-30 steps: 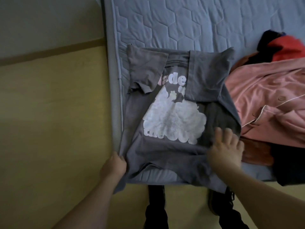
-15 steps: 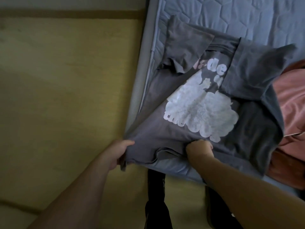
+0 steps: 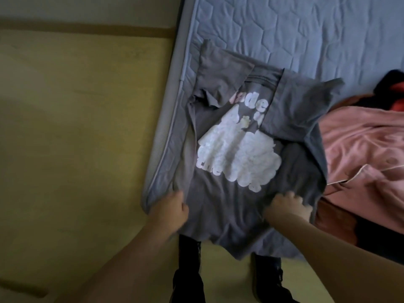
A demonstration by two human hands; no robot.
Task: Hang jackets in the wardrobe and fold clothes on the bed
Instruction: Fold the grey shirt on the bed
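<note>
A grey T-shirt (image 3: 223, 206) with a white cloud print lies at the near corner of the blue quilted bed (image 3: 306, 36). Both its sleeves are folded inward over the chest. Its hem hangs over the bed's near edge. My left hand (image 3: 172, 207) grips the shirt's lower left side. My right hand (image 3: 288, 205) has its fingers curled into the fabric at the lower right side.
A pink garment (image 3: 360, 149) with thin piping lies right of the T-shirt, overlapping a brown piece and dark clothes. A red and black item (image 3: 393, 92) sits behind it. Yellow floor (image 3: 76, 127) lies left of the bed; my dark trousers and shoes show below.
My right hand moved from the shirt's middle hem out to its lower right side. My left hand shifted onto the lower left edge. The shirt lies flatter.
</note>
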